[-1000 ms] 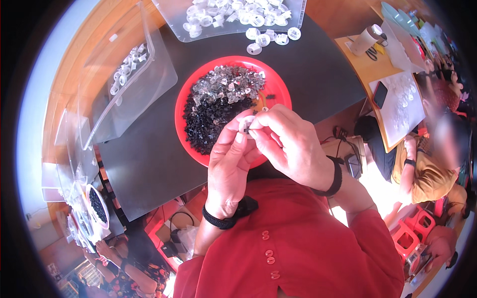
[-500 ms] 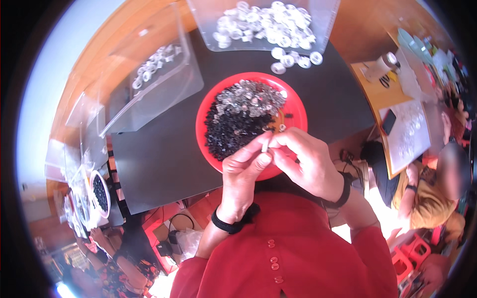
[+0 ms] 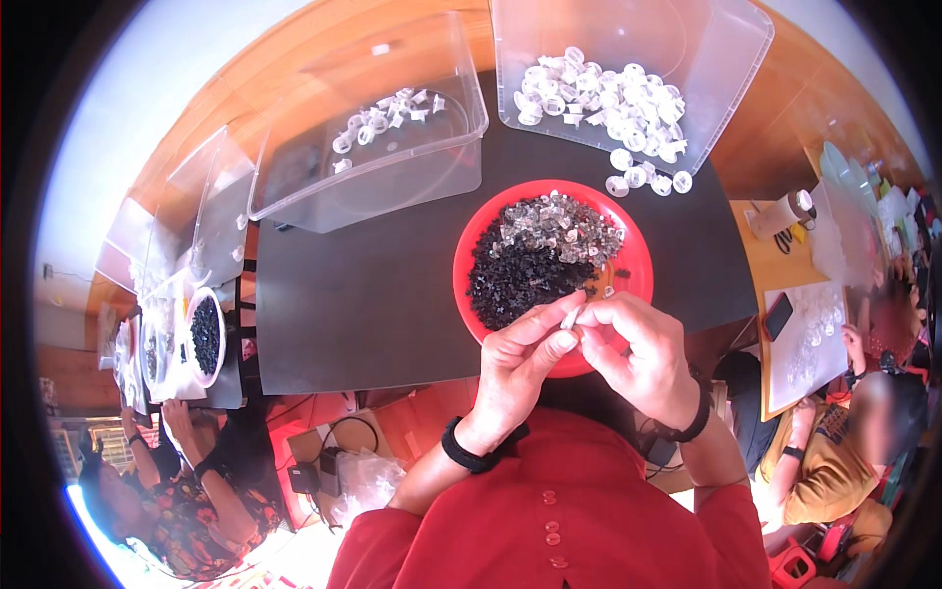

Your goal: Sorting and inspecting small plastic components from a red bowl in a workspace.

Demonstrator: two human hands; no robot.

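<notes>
The left hand (image 3: 520,361) and right hand (image 3: 640,355) pinch a small white piece (image 3: 570,319) between their fingertips, above the six o'clock side of a red tray (image 3: 639,279). In it, black parts (image 3: 520,285) lie toward eight o'clock, clear parts (image 3: 557,228) toward twelve.

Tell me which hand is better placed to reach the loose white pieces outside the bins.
Your right hand, probably: it sits nearer those loose white pieces. Both hands seem to touch the small pale part, which the left hand could perhaps hold alone.
</notes>
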